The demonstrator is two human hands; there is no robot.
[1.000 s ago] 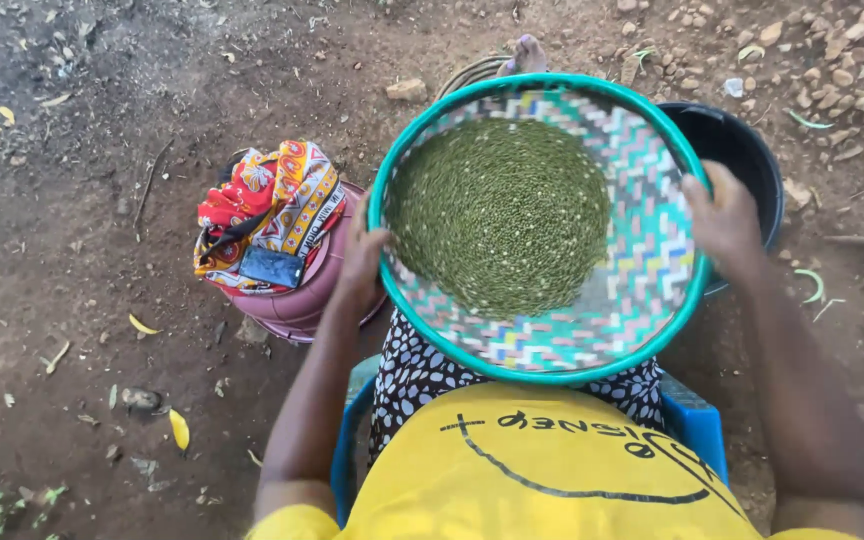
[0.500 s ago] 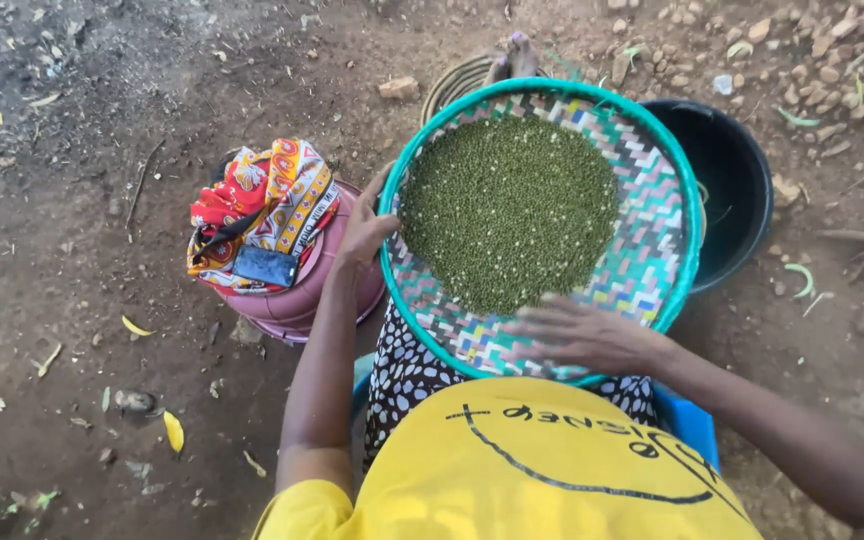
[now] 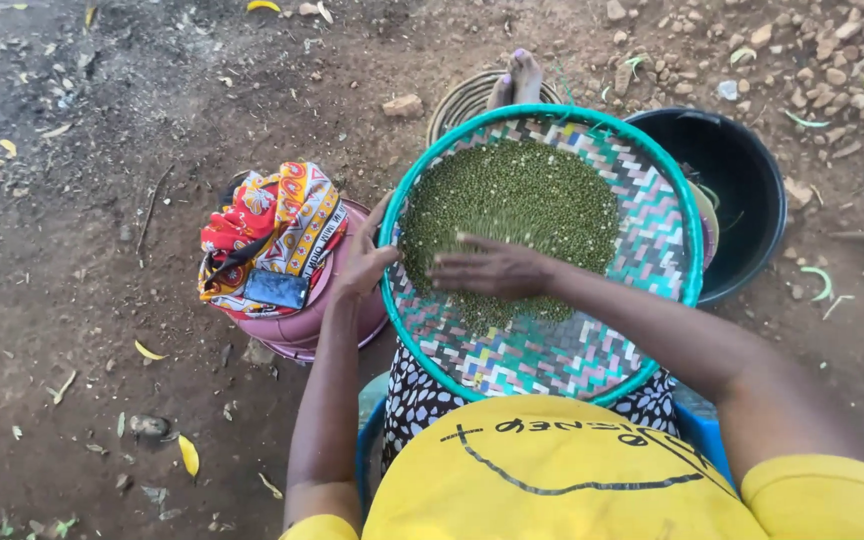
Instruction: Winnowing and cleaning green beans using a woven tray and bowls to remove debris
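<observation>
A round woven tray [image 3: 642, 250] with a teal rim rests on my lap, patterned in pink, white and green. A heap of small green grains [image 3: 512, 200] fills its far half. My left hand [image 3: 364, 262] grips the tray's left rim. My right hand [image 3: 492, 270] lies flat, palm down and fingers apart, on the near edge of the grains inside the tray. I wear a yellow shirt and sit on a blue seat [image 3: 367, 455].
A pink bucket [image 3: 302, 325] stands left of the tray, topped with a bright patterned cloth [image 3: 272, 225] and a dark phone [image 3: 274, 288]. A black tub [image 3: 742, 190] sits at right. My foot [image 3: 517, 80] rests on a woven mat beyond. Dirt and stones lie all around.
My right hand left the tray's right rim, crossed over and now lies flat on the grains. The left hand kept its hold on the left rim.
</observation>
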